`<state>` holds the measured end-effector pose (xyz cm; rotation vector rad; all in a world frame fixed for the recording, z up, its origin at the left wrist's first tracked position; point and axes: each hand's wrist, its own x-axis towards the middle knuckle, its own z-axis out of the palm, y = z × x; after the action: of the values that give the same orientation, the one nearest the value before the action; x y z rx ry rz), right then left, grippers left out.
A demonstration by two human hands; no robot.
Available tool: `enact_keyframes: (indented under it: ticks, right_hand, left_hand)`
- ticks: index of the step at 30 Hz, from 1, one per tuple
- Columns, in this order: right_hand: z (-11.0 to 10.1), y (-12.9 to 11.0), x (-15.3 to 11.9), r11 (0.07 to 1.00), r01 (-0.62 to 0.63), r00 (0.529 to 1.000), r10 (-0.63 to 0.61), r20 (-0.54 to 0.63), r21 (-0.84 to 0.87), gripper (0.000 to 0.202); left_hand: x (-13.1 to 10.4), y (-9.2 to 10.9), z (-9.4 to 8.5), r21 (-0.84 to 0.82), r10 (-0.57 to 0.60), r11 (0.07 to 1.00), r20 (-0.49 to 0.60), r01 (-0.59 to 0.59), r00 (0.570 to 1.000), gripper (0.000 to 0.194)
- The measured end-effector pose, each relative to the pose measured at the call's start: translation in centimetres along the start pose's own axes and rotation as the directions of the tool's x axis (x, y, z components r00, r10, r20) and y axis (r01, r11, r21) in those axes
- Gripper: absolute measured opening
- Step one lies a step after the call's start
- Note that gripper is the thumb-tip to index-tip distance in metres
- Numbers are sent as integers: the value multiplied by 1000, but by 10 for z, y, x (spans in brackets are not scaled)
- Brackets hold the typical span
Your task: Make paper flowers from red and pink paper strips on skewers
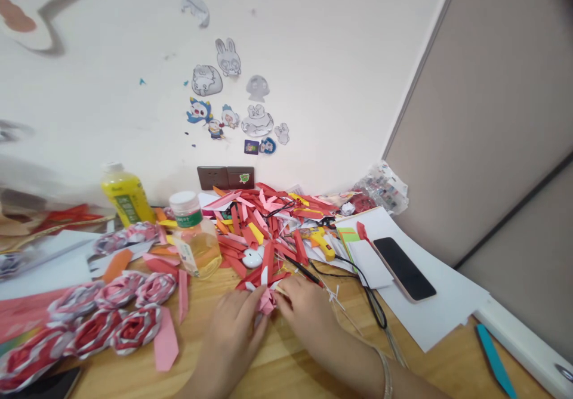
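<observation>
Low over the wooden table, a pink folded paper flower with white and red strips around it sits between my two hands. My left hand grips its left side, fingers closed and partly hiding it. From the other side, my right hand pinches at the flower's edge, where a pale strip shows by the fingertips. Red folded paper strips lie just beyond the fingers. To the left rest several rolled red, pink and white paper roses and a flat pink strip.
Behind my hands spreads a pile of folded paper strips. A yellow glue gun with a black cord lies right of it. A phone rests on white paper. A jar and a yellow bottle stand left.
</observation>
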<state>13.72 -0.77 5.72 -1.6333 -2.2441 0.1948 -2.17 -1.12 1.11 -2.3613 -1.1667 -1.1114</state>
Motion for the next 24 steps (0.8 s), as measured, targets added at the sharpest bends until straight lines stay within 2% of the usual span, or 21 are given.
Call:
enact_keyframes:
  ticks: [5,10,19,24]
  right_hand:
    - [2,-1,0,999,11,1000,-10,26,-38,11]
    - [2,-1,0,997,42,999,-42,-7,-58,11]
    - [-3,0,0,1000,7,1000,-8,-11,-8,8]
    - [-1,0,1,998,12,1000,-13,-10,-60,9]
  left_hand:
    - [0,0,-1,12,10,1000,-4,-10,1000,25]
    - [1,0,-1,10,12,1000,-5,-12,1000,26]
    - [1,1,-2,8,10,1000,-4,-10,1000,26]
    - [2,1,-2,8,13,1000,-1,-13,1000,26]
